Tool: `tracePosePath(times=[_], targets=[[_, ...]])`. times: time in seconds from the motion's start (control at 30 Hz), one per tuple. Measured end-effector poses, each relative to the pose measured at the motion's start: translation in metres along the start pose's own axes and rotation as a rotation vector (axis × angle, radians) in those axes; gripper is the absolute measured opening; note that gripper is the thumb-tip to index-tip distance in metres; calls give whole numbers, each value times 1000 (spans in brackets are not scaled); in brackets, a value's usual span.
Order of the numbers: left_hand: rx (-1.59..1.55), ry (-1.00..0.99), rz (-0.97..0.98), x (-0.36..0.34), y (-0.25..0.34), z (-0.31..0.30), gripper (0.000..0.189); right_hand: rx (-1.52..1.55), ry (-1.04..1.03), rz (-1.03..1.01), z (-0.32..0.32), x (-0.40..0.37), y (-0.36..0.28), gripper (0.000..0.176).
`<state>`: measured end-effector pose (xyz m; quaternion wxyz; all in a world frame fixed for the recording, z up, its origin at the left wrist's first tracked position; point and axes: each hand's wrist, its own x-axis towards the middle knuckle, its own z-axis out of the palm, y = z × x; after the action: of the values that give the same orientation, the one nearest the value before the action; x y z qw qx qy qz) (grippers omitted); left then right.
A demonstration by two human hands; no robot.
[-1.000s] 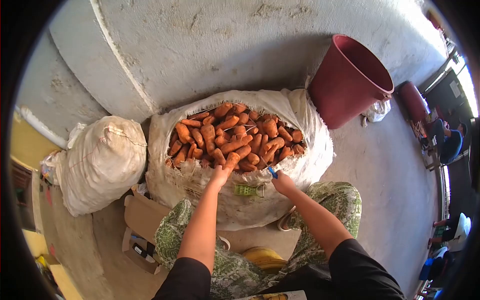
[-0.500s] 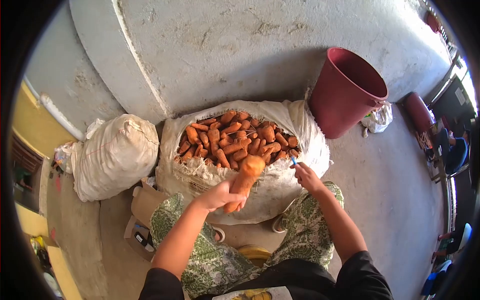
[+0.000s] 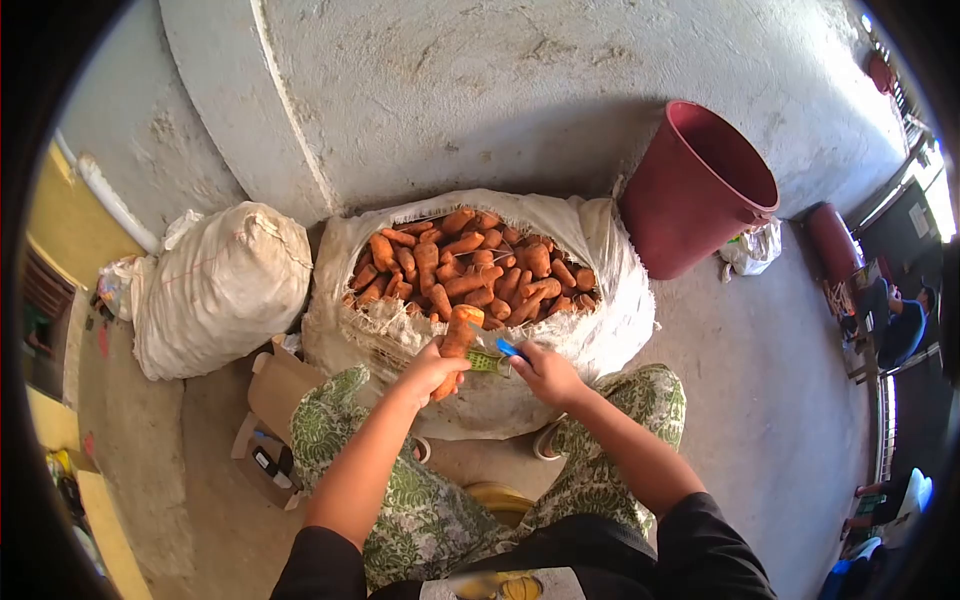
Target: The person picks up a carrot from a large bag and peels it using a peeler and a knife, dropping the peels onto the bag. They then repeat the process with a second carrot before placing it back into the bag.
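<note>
My left hand (image 3: 432, 370) is wrapped around a thick carrot (image 3: 460, 335), held upright at a tilt above the front of an open white sack (image 3: 600, 350). The carrot's upper end looks paler and cut. Close by on the right, my right hand (image 3: 548, 374) grips a small blue-handled knife (image 3: 508, 349); its thin blade points toward the carrot and is hard to make out. Inside the sack lies a heap of carrots (image 3: 470, 285), just beyond both hands. A green printed patch (image 3: 485, 361) shows on the sack's front between the hands.
A full white sack (image 3: 225, 290) stands at left, near an open cardboard box (image 3: 280, 390). At right is a tall dark-red bin (image 3: 680, 200), with a plastic bag (image 3: 755, 247) behind it. Between my legs is something yellow and round (image 3: 500, 500). People sit at the far right.
My right hand has moved left with the knife, close to the carrot. My left hand has shifted slightly left and up, still holding the carrot. The view has shifted a little.
</note>
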<state>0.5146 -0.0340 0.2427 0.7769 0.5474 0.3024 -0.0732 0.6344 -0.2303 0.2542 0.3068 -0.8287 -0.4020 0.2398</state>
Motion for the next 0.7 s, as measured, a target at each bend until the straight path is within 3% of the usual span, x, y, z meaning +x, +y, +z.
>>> tracePosePath(times=[0.13,0.7], targets=[[-41,-32,-34,3,-4,10,41,-51,0,-36,7,10,-2,35],[125,29,-88,10,-29,4,34,-437,-110,144,14,26,-2,38]])
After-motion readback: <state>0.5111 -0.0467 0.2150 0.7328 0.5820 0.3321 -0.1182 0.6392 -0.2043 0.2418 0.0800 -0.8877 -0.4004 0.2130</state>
